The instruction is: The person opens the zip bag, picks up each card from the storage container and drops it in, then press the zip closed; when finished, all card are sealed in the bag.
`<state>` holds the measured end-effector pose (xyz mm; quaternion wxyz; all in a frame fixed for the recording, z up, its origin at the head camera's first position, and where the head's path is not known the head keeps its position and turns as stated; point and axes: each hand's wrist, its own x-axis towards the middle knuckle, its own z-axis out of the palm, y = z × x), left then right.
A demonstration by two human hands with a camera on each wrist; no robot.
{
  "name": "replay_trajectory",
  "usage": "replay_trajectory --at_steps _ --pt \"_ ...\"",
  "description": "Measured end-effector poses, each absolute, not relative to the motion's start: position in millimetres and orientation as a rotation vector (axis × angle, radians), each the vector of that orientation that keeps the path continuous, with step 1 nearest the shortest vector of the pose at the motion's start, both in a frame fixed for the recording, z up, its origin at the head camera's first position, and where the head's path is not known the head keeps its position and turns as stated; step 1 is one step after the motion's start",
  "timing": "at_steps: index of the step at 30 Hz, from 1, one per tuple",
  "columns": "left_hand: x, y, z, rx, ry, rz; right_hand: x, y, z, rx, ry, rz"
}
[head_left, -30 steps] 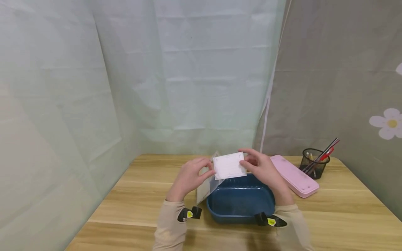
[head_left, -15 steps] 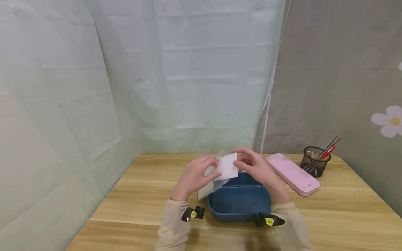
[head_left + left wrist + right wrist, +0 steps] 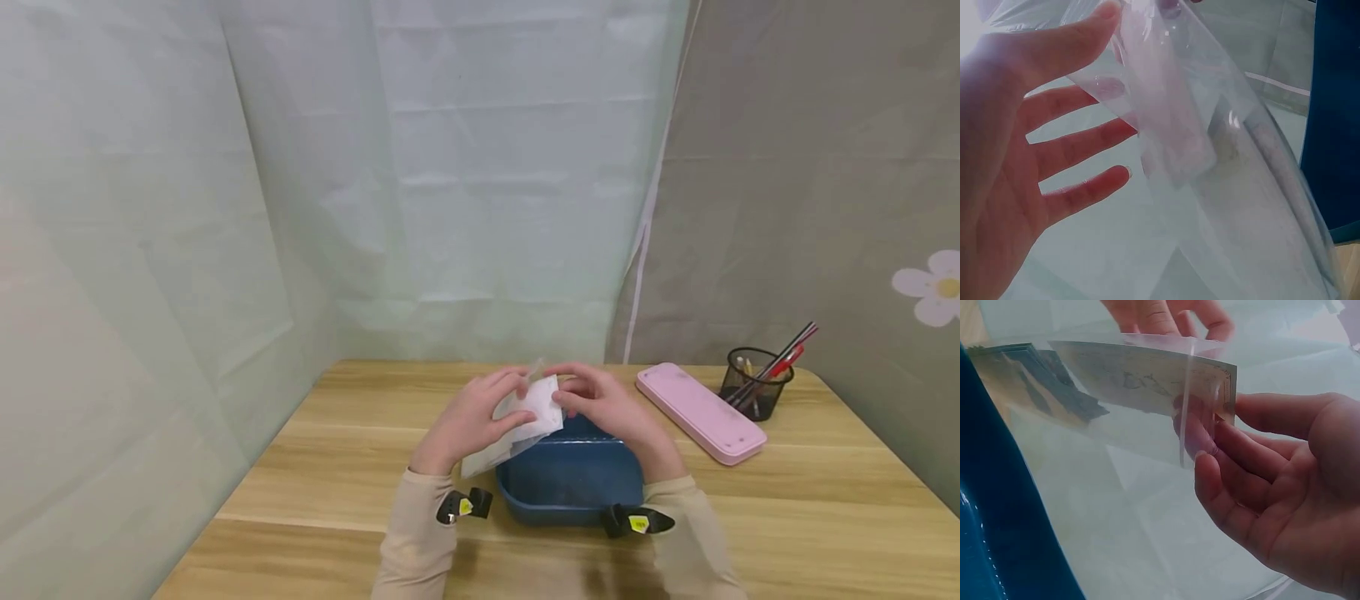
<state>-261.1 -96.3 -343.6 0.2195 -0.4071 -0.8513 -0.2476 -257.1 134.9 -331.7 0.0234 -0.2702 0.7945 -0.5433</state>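
A small white card [image 3: 543,402] with a faint printed border is raised above a blue plastic bin [image 3: 540,515]. My right hand [image 3: 615,410] pinches the card's right end between thumb and fingers. My left hand [image 3: 467,427] grips a clear plastic bag [image 3: 1179,119] near its mouth, thumb against the film. In the right wrist view, most of the card [image 3: 1141,375] lies within the bag, while its end sticks out at the right fingertips. Deeper in the bag sit other cards [image 3: 1041,378], dark and pale, partly blurred by the film.
On the wooden table [image 3: 330,467], a pink pencil case [image 3: 701,410] lies right of the bin. Behind it stands a black mesh cup [image 3: 763,408] with pens and pencils. Pale cloth [image 3: 487,183] hangs along the back and sides.
The card has moved left and down into the bag, so less of it shows outside. My right hand has come closer to my left hand.
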Motion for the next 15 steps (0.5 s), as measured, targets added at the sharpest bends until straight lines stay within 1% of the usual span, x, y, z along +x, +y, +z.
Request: replay_trajectory --at_steps 7,15 --pt "-259.8 -93.5 -341.7 -1.143 -2.355 -0.676 -259.1 133.9 -334.4 -0.932 2.494 -1.585" --pt "-260.6 -91.4 -343.8 -1.162 -2.386 -0.689 -257.2 133.9 -333.1 -0.931 2.501 -1.509"
